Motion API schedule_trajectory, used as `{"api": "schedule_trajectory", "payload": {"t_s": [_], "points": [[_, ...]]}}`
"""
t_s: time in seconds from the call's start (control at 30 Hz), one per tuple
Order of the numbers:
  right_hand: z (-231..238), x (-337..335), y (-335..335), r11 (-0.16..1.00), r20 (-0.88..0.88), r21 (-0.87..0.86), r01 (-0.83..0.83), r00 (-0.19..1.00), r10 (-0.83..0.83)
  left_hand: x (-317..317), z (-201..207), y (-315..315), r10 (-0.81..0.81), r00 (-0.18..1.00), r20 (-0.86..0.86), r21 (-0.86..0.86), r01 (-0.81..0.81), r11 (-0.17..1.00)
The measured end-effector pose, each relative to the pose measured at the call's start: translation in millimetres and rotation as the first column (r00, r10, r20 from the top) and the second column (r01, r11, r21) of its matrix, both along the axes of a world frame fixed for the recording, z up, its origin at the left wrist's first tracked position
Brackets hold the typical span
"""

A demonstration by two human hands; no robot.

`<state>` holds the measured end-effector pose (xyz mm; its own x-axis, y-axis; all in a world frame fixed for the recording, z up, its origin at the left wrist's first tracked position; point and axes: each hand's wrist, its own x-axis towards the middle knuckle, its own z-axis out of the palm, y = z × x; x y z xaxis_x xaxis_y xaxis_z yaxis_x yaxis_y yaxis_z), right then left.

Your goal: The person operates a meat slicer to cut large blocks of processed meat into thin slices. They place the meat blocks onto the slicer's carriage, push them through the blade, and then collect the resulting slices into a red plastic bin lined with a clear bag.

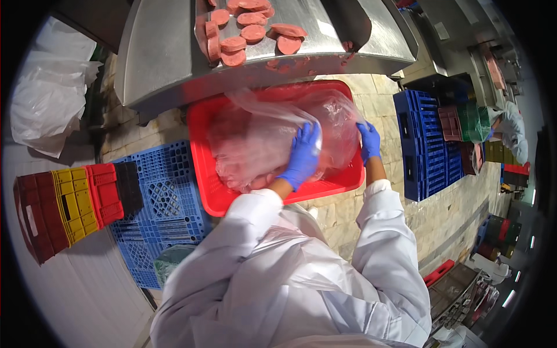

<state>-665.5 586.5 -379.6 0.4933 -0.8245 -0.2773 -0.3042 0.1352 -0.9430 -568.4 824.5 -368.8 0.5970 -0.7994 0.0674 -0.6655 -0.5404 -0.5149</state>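
A red plastic crate (204, 194) stands in front of me, below a steel chute. Inside lies a clear plastic liner (255, 136), blurred in places, with pink contents showing through it. My left hand (303, 152), in a blue glove, rests on the liner near the crate's middle, fingers stretched out over a whitish fold. At the crate's right side my right hand (370, 141), also blue-gloved, has its fingers closed on the liner's edge. The film is drawn up toward those fingertips. Pink round meat patties (253, 33) lie on the chute above the crate.
The steel chute (165, 55) overhangs the crate's far side. A light blue pallet (165, 197) and stacked coloured crates (74, 206) stand at left. Dark blue pallets (426, 145) are stacked at right. A person in white (513, 132) stands beyond, near a green-covered crate (473, 123).
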Motion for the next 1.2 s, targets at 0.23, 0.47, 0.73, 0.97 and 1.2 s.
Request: {"api": "schedule_trajectory", "payload": {"t_s": [0.23, 0.47, 0.73, 0.97, 1.2], "points": [[41.9, 55.0, 155.6, 0.879, -0.111, -0.431, -0.206, 0.978, 0.175, -93.5, 11.3, 28.6, -0.041, 0.457, -0.888, -0.145, -0.194, 0.970], [69.9, 92.4, 330.1, -0.295, -0.569, -0.541, -0.788, 0.084, 0.818, -114.1, -31.9, 63.1, -0.184, 0.719, -0.670, -0.245, 0.020, 0.969], [138.2, 106.5, 180.4, 0.400, -0.224, -0.673, -0.622, 0.687, 0.691, 28.1, 97.2, 157.2, -0.676, 0.272, -0.685, -0.727, -0.316, 0.610], [37.7, 126.8, 75.1, -0.069, -0.759, -0.641, -0.764, 0.619, 0.204, 123.0, 31.9, 90.8, -0.182, 0.310, -0.933, -0.334, -0.562, 0.756], [31.8, -59.3, 94.8, -0.256, -0.737, -0.346, -0.903, 0.093, 0.670, 14.6, 8.1, 217.1, 0.021, 0.311, -0.950, -0.046, -0.204, 0.978]]}}
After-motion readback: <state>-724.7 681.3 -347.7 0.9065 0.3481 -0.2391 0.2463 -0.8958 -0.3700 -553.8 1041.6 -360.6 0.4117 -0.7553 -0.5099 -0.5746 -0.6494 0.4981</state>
